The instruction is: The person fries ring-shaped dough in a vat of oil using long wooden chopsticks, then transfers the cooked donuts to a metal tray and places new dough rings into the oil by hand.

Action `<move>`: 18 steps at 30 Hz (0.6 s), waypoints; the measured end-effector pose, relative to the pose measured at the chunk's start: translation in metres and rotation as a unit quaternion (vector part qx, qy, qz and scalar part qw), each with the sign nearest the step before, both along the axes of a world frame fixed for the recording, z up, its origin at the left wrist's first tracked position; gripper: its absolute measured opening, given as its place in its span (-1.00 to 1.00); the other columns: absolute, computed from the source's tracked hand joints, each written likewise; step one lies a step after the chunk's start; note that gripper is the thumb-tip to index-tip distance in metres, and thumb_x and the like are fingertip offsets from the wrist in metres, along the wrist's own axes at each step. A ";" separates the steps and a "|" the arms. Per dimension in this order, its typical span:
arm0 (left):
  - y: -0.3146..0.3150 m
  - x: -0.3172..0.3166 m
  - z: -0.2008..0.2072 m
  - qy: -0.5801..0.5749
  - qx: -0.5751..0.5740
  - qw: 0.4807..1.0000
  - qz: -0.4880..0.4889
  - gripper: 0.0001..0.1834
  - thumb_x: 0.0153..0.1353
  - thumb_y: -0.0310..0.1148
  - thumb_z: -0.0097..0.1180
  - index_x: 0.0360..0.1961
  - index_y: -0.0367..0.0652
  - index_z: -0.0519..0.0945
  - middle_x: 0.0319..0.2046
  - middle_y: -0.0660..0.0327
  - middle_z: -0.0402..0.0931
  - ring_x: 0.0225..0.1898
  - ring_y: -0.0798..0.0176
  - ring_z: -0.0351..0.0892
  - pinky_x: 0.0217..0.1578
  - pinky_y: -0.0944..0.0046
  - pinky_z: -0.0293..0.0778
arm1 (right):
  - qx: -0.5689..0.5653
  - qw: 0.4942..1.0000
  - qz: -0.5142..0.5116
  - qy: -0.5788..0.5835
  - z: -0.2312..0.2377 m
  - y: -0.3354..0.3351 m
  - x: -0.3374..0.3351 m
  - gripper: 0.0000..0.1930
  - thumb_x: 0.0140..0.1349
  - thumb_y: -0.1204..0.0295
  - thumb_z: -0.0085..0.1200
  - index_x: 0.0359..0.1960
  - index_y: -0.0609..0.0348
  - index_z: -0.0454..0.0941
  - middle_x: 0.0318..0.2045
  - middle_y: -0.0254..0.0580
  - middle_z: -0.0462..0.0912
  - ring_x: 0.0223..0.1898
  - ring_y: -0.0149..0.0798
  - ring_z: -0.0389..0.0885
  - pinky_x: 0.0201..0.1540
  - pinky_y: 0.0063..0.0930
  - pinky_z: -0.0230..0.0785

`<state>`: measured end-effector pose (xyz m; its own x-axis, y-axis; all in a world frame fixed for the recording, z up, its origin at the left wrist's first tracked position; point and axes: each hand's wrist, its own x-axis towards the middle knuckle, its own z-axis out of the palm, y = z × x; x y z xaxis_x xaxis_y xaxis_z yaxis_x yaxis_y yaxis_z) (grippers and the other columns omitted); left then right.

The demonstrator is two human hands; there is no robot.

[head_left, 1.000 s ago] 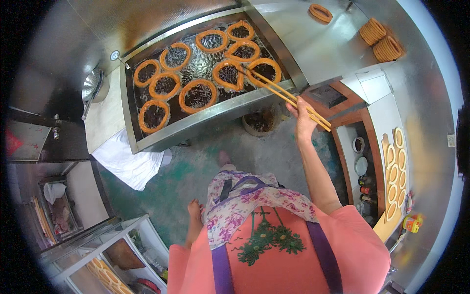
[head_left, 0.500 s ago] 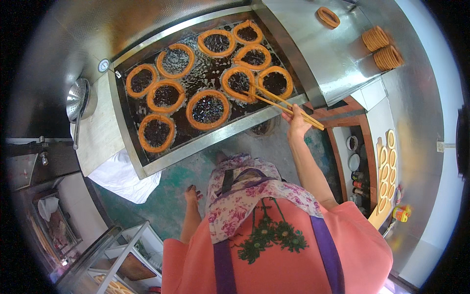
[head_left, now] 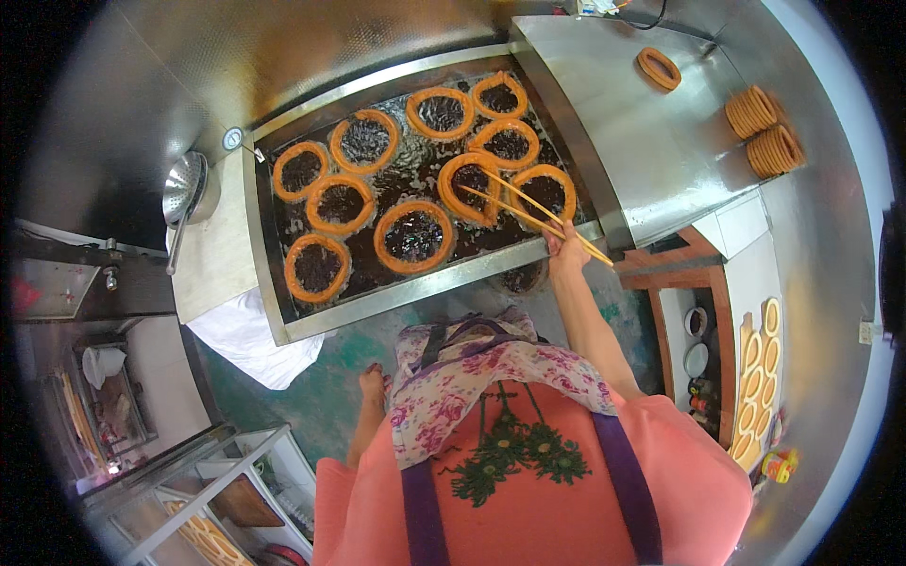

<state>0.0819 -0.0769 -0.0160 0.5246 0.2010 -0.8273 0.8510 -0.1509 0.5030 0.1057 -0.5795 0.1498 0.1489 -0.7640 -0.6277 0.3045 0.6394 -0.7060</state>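
In my right hand point(head_left: 566, 253) is a pair of long wooden chopsticks point(head_left: 517, 212), held over the front edge of a wide fryer point(head_left: 425, 291) of dark oil. Their tips are apart and reach inside a golden dough ring point(head_left: 444, 191), crossing its right side. Several other fried rings float around it, among them a large ring point(head_left: 382, 247) at the front middle and a ring point(head_left: 569, 193) at the right, under the chopsticks. My left hand point(head_left: 375, 382) hangs low beside the apron point(head_left: 500, 363), fingers loosely bent, with nothing visible in it.
Right of the fryer, a metal counter point(head_left: 604, 104) bears stacked fried rings point(head_left: 774, 153) and a separate ring pair point(head_left: 659, 69). Pale raw rings point(head_left: 752, 382) lie on a board farther right. A strainer point(head_left: 184, 186) sits in a pot at the left, above white cloth point(head_left: 260, 340).
My view has shifted, so the whole scene sits farther right and slightly lower. The chopstick tips have spread wider at the same ring. My left hand stays low.
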 end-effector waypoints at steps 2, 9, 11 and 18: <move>-0.006 -0.003 0.005 0.000 0.001 1.000 0.006 -0.57 0.15 -0.29 0.03 0.03 -0.25 0.42 -0.25 0.04 0.52 -0.41 0.13 0.55 -0.58 0.24 0.48 | -0.010 0.996 0.077 -0.047 -0.010 -0.011 -0.017 -0.74 0.26 0.34 0.02 -0.18 0.33 0.48 -0.30 -0.03 0.64 -0.43 -0.15 0.67 -0.69 -0.74 0.33; -0.020 -0.019 0.018 -0.008 0.015 1.000 0.014 -0.61 0.13 -0.29 0.03 -0.04 -0.25 0.42 -0.28 0.04 0.51 -0.42 0.12 0.55 -0.57 0.23 0.48 | -0.001 0.979 0.156 -0.128 -0.015 -0.028 -0.052 -0.70 0.25 0.29 0.05 -0.08 0.22 0.44 -0.21 -0.08 0.62 -0.26 -0.15 0.65 -0.63 -0.74 0.30; -0.024 -0.023 0.021 -0.010 0.017 1.000 0.016 -0.62 0.13 -0.29 0.04 -0.06 -0.25 0.42 -0.29 0.04 0.51 -0.42 0.12 0.55 -0.56 0.23 0.47 | -0.009 0.976 0.155 -0.153 -0.017 -0.030 -0.051 -0.69 0.24 0.29 0.06 -0.07 0.23 0.44 -0.21 -0.06 0.61 -0.26 -0.17 0.64 -0.62 -0.75 0.30; -0.034 -0.035 0.017 -0.008 0.015 1.000 0.022 -0.66 0.12 -0.29 0.04 -0.12 -0.25 0.42 -0.32 0.04 0.51 -0.43 0.11 0.55 -0.56 0.21 0.47 | -0.031 0.956 0.201 -0.211 0.050 -0.037 -0.034 -0.70 0.25 0.27 0.04 -0.09 0.20 0.44 -0.20 -0.07 0.61 -0.35 -0.24 0.63 -0.59 -0.77 0.27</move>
